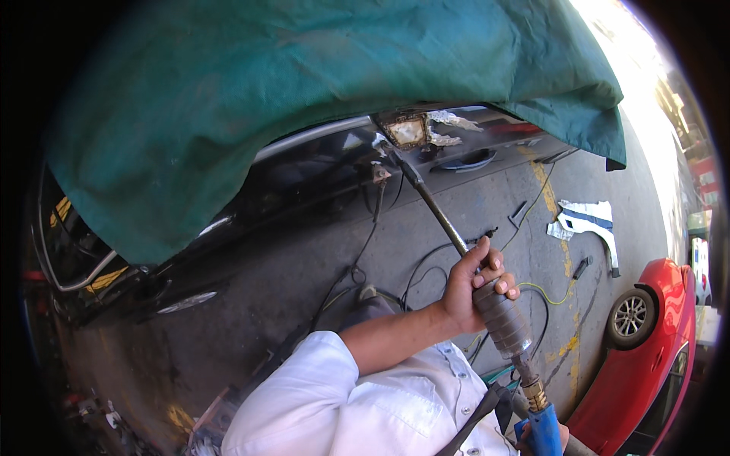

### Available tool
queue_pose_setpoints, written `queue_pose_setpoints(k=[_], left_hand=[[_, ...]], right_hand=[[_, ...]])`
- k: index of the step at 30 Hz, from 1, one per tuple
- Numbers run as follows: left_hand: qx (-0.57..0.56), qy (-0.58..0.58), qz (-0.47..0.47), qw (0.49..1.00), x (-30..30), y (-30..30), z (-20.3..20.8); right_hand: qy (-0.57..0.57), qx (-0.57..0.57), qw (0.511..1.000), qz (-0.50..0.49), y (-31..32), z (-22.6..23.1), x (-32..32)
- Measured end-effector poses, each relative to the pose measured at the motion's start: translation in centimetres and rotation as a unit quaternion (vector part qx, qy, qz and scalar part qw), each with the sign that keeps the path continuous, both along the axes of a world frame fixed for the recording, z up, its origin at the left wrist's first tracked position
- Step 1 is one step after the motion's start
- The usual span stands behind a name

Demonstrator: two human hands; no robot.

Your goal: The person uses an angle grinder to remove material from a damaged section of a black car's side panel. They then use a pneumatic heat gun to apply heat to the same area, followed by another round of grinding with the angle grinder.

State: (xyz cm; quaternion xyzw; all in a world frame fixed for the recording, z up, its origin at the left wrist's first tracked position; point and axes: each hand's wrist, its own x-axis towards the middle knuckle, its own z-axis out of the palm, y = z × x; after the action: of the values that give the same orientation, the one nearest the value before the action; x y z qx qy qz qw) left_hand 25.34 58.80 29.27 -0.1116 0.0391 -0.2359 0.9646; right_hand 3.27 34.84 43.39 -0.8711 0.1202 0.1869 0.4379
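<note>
A long metal slide hammer (503,323) runs slantwise from the dark car's side (327,163) down to my lower right. Its far tip meets the panel beside a patch stripped of paint (407,132). My left hand (468,285) is closed on the upper end of its thick cylindrical weight, with the thumb along the rod. At the bottom edge, my right hand (561,436) wraps the blue handle (544,429), which hides part of the fingers. A small clamp (380,174) with a cable hangs on the panel near the tip.
A green cover (304,76) drapes over the dark car. Black and yellow-green cables (541,292) snake across the floor. A white body panel (597,224) and a dark hand tool (582,267) lie at right, near a red car (646,365).
</note>
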Motion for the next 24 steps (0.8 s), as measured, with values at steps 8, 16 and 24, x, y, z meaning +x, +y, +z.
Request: queue_pose_setpoints(k=[8,16,24], left_hand=[[-0.006,0.024,-0.017,1.000,-0.5,-0.2,-0.9],[-0.013,0.067,0.037,0.997,2.8,3.2,2.1],[-0.220,-0.130,-0.017,0.967,-2.8,-2.7,-2.6]], right_hand=[[-0.003,-0.034,0.999,0.020,0.5,0.2,0.2],[0.025,0.092,0.990,-0.108,1.1,0.9,-0.1],[0.002,0.037,0.997,-0.063,-0.1,0.9,-1.8]])
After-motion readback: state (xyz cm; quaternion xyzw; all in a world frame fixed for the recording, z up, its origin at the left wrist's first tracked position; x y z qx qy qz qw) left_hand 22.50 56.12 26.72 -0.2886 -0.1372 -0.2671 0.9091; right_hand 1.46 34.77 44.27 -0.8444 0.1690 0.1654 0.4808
